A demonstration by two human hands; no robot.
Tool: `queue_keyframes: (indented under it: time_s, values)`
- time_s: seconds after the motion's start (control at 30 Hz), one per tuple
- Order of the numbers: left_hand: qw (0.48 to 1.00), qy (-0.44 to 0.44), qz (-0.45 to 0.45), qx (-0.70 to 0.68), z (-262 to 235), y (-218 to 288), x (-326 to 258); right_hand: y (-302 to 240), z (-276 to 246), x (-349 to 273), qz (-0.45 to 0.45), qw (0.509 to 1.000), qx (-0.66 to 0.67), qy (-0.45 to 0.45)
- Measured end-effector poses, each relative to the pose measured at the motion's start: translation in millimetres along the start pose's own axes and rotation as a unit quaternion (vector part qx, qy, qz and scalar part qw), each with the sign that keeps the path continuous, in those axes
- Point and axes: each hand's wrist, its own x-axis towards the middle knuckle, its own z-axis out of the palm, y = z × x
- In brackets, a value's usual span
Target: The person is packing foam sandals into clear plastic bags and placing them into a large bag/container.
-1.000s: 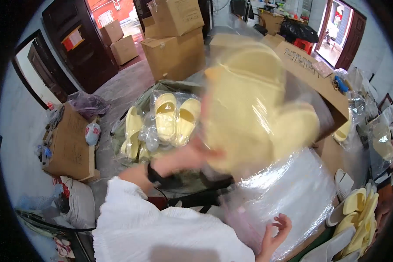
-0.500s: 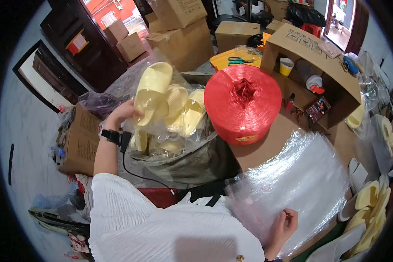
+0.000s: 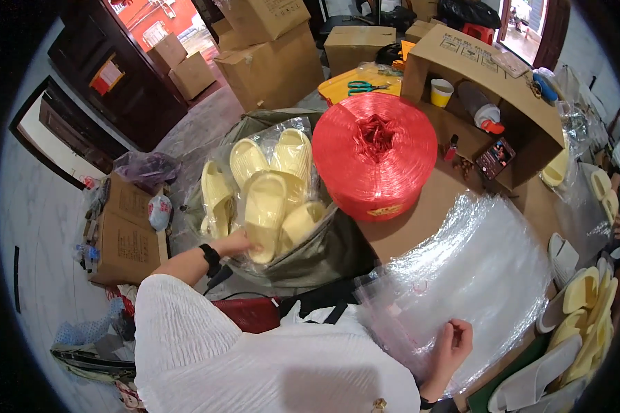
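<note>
My left hand [image 3: 237,243] grips the near edge of a pale yellow slipper [image 3: 264,206] in clear plastic, low over an olive-grey sack [image 3: 337,248]. Several other bagged yellow slippers [image 3: 249,160] lie in the sack around it; the thumb and fingertips are partly blurred. On a stack of clear plastic bags [image 3: 489,268] at the right rests my right hand [image 3: 453,346], its fingers loosely curled in, with nothing visible in them. A large roll of red plastic twine [image 3: 375,158] stands between the sack and the bags.
Beyond the bags, an open cardboard box [image 3: 482,69] lies on its side, holding a cup, a bottle and a phone [image 3: 496,158]. Teal-handled scissors [image 3: 367,87] lie on a yellow surface. Unbagged slippers [image 3: 585,323] line the right edge. Cartons [image 3: 272,69] stand behind the sack.
My left hand has brought the bagged slipper down and toward me into the sack's opening. My right hand stays on the plastic bags. The view has shifted slightly.
</note>
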Motion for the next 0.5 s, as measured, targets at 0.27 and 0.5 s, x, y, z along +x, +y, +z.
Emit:
queue_keyframes:
  time_s: [0.27,0.5]
  values:
    - [0.994,0.103,-0.002,0.027,17,23,15,-5,5,2,0.019,1.000,-0.008,-0.006]
    - [0.815,0.140,-0.065,0.559,13,107,-18,3,1,1,-0.007,0.999,-0.032,-0.008]
